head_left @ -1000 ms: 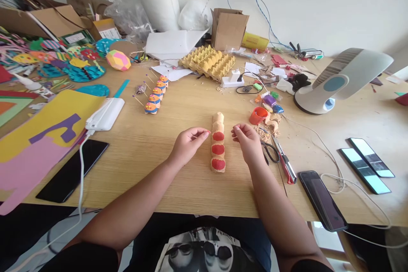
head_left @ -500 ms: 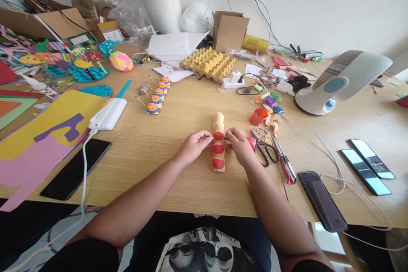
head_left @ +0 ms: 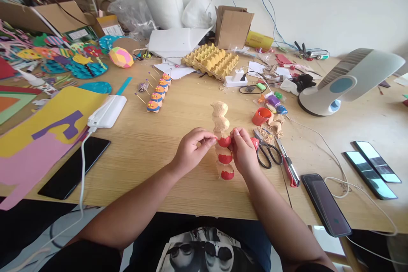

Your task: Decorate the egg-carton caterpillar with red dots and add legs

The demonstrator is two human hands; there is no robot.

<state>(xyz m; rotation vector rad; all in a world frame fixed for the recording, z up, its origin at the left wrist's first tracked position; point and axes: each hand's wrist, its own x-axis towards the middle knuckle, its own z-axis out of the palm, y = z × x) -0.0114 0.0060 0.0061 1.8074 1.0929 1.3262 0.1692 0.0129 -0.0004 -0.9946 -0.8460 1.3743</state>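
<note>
Between my hands is a strip of egg carton cups [head_left: 220, 124], turned partly on its side. Its far cups are bare and pale tan; the three near ones bear red patches that look like modelling clay [head_left: 225, 159]. My left hand [head_left: 193, 148] is closed, thumb and forefinger pinched at the left edge of the farthest red cup. On the opposite edge my right hand [head_left: 244, 148] grips the strip, with a bit of red showing at its fingertips. Black-handled scissors [head_left: 267, 151] and a red packet lie just right of my right hand.
To the right are a red cup [head_left: 262, 116], clay packets [head_left: 273, 100], a utility knife [head_left: 289, 165], phones [head_left: 325, 204] and a white fan [head_left: 338, 83]. Farther back lie a yellow egg tray [head_left: 210, 61] and a decorated caterpillar [head_left: 158, 93]. A power bank [head_left: 107, 112] sits left.
The strip has turned partly onto its side and moved slightly right and toward me. Both hands have stayed at the farthest red cup. The camera view has shifted a little.
</note>
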